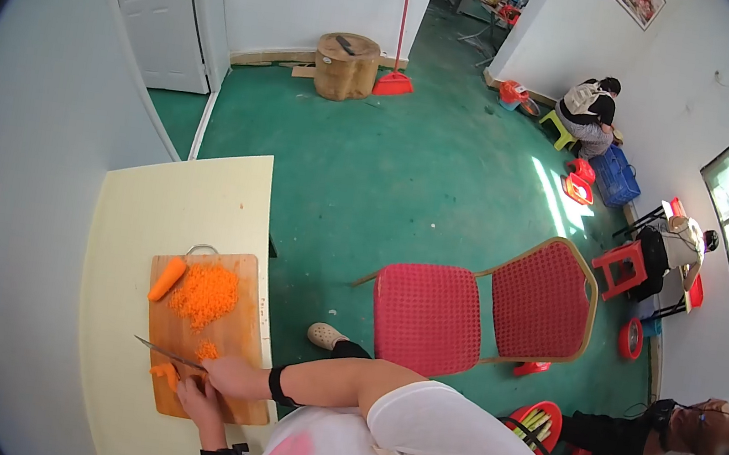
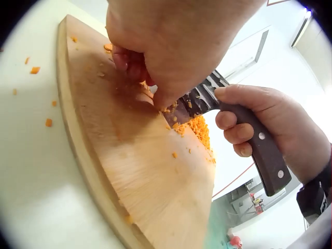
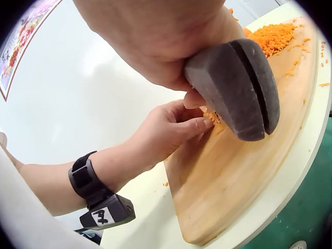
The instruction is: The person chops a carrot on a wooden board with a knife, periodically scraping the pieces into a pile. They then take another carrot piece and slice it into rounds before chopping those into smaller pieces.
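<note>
On the wooden cutting board lie a peeled carrot and a heap of finely chopped carrot. My right hand grips the dark riveted handle of a kitchen knife. Its blade, speckled with carrot bits, slants down to the board beside my left fingers. My left hand, fingers bent, holds carrot pieces against the board; in the left wrist view the hand itself hides most of them. A smaller patch of chopped carrot lies just beyond the knife.
The board lies on a pale table, with loose carrot crumbs around it. A red chair stands to the right. Farther off are a tree-stump block, a red dustpan, other people seated, and a red basin of long pale-green vegetables.
</note>
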`<move>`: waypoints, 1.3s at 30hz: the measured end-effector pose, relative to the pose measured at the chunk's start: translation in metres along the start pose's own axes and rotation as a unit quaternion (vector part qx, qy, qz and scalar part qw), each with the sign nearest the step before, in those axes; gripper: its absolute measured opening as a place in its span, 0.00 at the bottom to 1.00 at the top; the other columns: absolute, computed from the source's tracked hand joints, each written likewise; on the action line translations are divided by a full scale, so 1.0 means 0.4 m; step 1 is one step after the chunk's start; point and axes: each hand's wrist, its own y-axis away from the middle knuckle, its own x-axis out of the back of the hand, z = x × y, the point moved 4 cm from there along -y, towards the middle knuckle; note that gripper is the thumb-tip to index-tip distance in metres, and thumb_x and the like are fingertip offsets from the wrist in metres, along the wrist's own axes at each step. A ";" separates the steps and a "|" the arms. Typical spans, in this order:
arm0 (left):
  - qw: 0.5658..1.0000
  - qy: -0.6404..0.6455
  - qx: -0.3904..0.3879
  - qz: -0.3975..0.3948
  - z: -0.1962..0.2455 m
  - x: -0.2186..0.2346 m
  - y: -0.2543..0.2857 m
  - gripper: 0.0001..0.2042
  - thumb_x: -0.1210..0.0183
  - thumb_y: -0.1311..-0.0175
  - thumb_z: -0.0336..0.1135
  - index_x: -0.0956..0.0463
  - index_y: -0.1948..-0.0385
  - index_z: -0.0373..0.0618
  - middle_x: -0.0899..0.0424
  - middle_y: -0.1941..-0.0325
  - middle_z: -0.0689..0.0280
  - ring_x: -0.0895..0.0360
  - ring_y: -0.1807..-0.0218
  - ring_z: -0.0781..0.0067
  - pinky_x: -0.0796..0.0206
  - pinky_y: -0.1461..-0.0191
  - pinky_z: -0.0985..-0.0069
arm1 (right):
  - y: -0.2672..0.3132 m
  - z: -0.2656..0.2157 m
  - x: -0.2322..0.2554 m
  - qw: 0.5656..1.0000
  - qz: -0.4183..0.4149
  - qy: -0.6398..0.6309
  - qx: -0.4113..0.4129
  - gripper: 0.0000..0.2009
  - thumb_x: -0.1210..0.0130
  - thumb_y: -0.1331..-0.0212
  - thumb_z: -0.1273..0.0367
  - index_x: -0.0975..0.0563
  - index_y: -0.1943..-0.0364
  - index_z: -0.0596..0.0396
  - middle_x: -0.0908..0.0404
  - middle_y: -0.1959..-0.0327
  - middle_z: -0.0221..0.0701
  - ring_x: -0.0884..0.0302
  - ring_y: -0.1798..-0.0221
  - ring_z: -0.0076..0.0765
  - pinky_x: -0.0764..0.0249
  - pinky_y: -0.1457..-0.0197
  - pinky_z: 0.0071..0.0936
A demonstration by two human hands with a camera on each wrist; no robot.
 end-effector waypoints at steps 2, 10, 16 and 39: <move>0.999 -0.026 0.012 -0.020 -0.016 -0.001 -0.002 0.06 0.39 0.47 0.26 0.25 0.68 0.36 0.25 0.63 0.53 0.27 0.59 0.51 0.34 0.55 0.62 | -0.002 0.000 -0.003 1.000 -0.002 0.004 0.013 0.08 0.53 0.43 0.69 0.25 0.67 0.59 0.21 0.73 0.49 0.22 0.67 0.56 0.28 0.64 0.48; 0.997 -0.059 0.018 -0.047 -0.016 -0.022 -0.024 0.06 0.39 0.46 0.27 0.25 0.71 0.35 0.24 0.69 0.50 0.25 0.65 0.48 0.33 0.59 0.60 | -0.007 0.019 0.058 0.998 0.048 0.039 0.034 0.07 0.53 0.46 0.72 0.25 0.67 0.61 0.22 0.76 0.49 0.23 0.71 0.57 0.28 0.68 0.48; 0.998 -0.025 0.017 -0.058 0.037 -0.003 -0.018 0.07 0.39 0.46 0.29 0.25 0.71 0.34 0.24 0.69 0.50 0.25 0.65 0.48 0.33 0.59 0.60 | 0.001 -0.006 0.083 0.997 0.012 0.067 0.026 0.06 0.52 0.46 0.72 0.27 0.66 0.60 0.22 0.76 0.49 0.22 0.70 0.56 0.28 0.67 0.47; 0.999 -0.028 0.009 -0.041 0.017 -0.064 -0.088 0.08 0.44 0.42 0.29 0.24 0.65 0.33 0.22 0.64 0.46 0.25 0.62 0.43 0.32 0.57 0.59 | 0.007 -0.009 0.090 0.996 0.020 0.080 0.024 0.07 0.51 0.45 0.69 0.24 0.69 0.58 0.21 0.76 0.46 0.21 0.72 0.53 0.27 0.69 0.46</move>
